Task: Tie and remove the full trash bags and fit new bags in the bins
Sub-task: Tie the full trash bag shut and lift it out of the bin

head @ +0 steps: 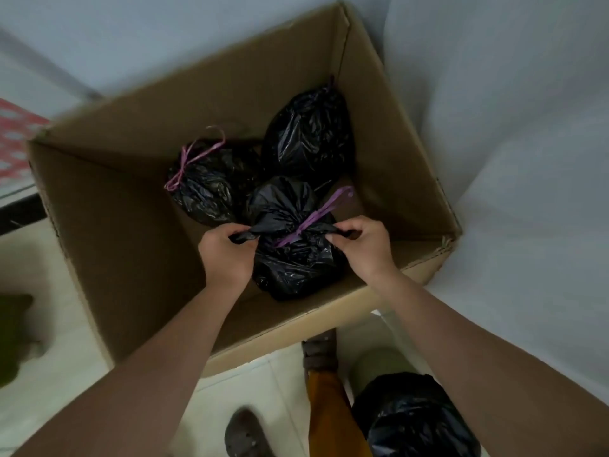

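Head view, looking down into an open cardboard box (108, 245) on a pale tiled floor. 3 tied black trash bags lie inside. The nearest bag (293, 262) has a purple drawstring (316, 219). The left hand (227, 252) pinches a twisted ear of this bag on the left; the right hand (365, 249) pinches another on the right. Near right, outside the box, a bin lined with a black bag (415, 420) stands beside a shoe (244, 433).
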The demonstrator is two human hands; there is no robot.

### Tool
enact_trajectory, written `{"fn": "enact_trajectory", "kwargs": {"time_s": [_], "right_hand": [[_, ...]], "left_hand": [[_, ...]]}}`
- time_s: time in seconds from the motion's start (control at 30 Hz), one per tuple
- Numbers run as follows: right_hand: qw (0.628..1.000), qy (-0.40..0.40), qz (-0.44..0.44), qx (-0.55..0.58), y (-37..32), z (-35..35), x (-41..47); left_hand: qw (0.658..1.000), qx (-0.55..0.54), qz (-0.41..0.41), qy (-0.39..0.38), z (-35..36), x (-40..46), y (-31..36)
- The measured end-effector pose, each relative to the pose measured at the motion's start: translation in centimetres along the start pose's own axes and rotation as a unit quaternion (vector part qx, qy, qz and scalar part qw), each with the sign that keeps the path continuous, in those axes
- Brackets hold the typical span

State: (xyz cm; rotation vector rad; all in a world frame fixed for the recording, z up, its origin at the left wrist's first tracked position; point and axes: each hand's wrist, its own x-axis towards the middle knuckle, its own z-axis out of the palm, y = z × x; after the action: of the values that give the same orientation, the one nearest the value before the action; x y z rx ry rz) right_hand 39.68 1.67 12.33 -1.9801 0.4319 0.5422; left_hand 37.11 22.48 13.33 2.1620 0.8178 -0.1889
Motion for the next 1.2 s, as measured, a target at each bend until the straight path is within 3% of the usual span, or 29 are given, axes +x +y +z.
{"fn": "enact_trajectory", "kwargs": {"time_s": [0.2, 0.3, 0.4, 0.63, 0.93, 1.2], "right_hand": [[1.000, -0.014, 0.011, -0.004, 0.1, 0.8, 0.3], [0.996, -0.080, 0.037, -0.010, -0.1, 0.9, 0.1], [0.988, -0.122, 0.029, -0.089, -0.1, 1.0, -0.5], [0.944, -0.134, -0.032, -0.299, -0.3, 2.8, -3.4], [0.919, -0.078, -0.132, -0.363, -1.4, 6.1, -11.0], [0.904, -0.032, -0.174, -0.390, -0.9, 10.5, -24.7]], "left_hand": [[1.000, 0.004, -0.028, -0.014, 0.1, 1.0, -0.6], [0.997, 0.037, -0.054, -0.052, 0.1, 1.0, -1.2], [0.987, 0.092, -0.071, -0.107, -0.3, 0.8, -1.8], [0.961, 0.226, 0.020, -0.158, -2.4, -1.0, -2.2], [0.934, 0.307, 0.118, -0.140, -7.8, -6.7, -5.6], [0.919, 0.334, 0.171, -0.121, -16.3, -16.3, -11.9]]}}
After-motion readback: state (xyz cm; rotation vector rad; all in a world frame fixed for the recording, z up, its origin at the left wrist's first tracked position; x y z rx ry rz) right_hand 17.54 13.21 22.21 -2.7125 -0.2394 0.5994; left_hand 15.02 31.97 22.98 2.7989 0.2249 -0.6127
